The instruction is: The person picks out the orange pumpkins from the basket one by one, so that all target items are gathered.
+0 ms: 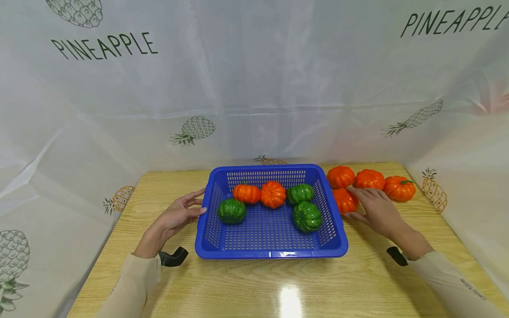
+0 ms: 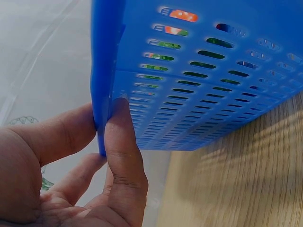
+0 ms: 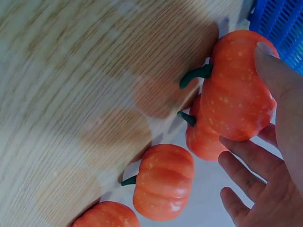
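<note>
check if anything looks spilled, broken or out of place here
Nothing stands out: the blue basket shows no visible damage, five pumpkins lie inside it, three orange pumpkins sit to its right, and the right hand holds a fourth one.

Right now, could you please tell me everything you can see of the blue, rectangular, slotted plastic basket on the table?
The blue, rectangular, slotted basket looks like plastic, with an open top, a solid rim, and rows of slots through walls and floor. It stands upright on the wood-grain table, a long side toward the head camera. Inside lie three ribbed green pumpkins and two orange ones. The left hand pinches its left rim; whether the orange pumpkins outside its right wall touch it is unclear.
</note>
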### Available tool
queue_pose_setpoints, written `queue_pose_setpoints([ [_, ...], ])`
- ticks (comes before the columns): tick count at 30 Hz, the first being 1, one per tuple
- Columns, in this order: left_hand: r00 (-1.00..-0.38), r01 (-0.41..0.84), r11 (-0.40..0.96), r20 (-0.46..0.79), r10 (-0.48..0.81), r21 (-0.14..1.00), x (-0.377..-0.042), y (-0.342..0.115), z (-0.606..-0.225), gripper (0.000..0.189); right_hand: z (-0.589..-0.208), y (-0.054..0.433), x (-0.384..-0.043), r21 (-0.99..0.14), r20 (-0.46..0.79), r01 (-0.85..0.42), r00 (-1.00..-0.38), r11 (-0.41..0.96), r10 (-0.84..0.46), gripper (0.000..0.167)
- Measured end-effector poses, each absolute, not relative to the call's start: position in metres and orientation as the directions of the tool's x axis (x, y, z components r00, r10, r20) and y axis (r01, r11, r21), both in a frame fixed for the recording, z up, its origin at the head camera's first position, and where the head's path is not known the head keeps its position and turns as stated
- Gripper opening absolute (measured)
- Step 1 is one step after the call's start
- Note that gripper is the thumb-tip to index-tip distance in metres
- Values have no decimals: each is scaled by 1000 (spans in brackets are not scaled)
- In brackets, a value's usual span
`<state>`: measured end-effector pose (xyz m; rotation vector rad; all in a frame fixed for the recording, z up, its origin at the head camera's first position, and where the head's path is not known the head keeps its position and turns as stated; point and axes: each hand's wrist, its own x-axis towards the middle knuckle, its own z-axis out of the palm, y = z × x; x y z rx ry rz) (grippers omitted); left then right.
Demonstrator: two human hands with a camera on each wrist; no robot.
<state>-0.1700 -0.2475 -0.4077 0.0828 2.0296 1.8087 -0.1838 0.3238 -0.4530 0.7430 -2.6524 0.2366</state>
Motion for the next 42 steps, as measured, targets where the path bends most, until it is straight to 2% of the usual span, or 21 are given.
queue_pose_setpoints([
  [17,-910,-229,153,-267,318,961,-170,-245,-406,75,-450,323,-185,-78,348,-502,-823,861,-449,82],
  [26,-907,-236,142,-270,324,961,-172,-244,-406,75,-426,317,-181,-59,371,-503,-813,862,-449,80],
  [34,-907,-242,144,-277,317,959,-174,-243,-407,74,-388,292,-177,-48,410,-551,-771,833,-486,81],
  [42,-905,-246,146,-281,319,958,-174,-242,-409,74,-363,248,-182,3,392,-666,-685,746,-614,80],
])
